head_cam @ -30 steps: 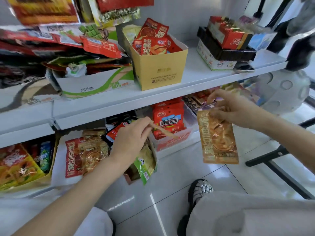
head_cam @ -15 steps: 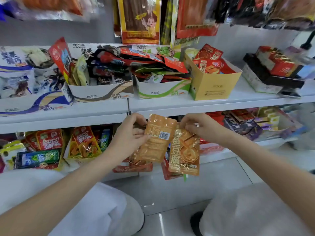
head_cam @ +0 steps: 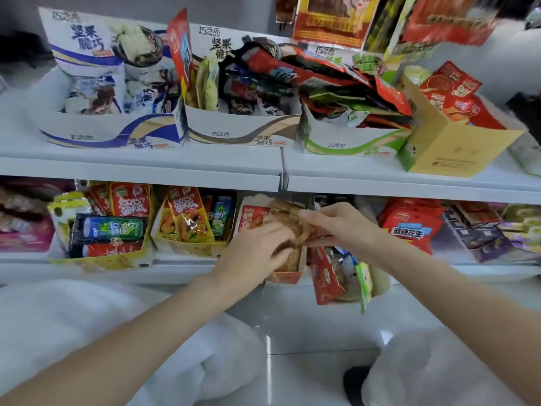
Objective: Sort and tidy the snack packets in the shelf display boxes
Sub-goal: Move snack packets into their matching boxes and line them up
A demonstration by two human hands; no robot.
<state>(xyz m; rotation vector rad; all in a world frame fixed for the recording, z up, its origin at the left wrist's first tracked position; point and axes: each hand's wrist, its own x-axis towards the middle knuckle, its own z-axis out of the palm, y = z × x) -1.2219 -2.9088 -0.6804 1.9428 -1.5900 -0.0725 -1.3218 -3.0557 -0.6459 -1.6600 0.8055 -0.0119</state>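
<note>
Your left hand [head_cam: 257,247] presses loosely spread fingers on the brown packets [head_cam: 288,227] while your right hand [head_cam: 339,227] pinches their top edge, just over the orange display box [head_cam: 285,275]. Square the edges, then slide them in upright behind its front wall.

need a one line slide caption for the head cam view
Both hands, left hand and right hand, press brown snack packets into a display box on the lower shelf.
</note>
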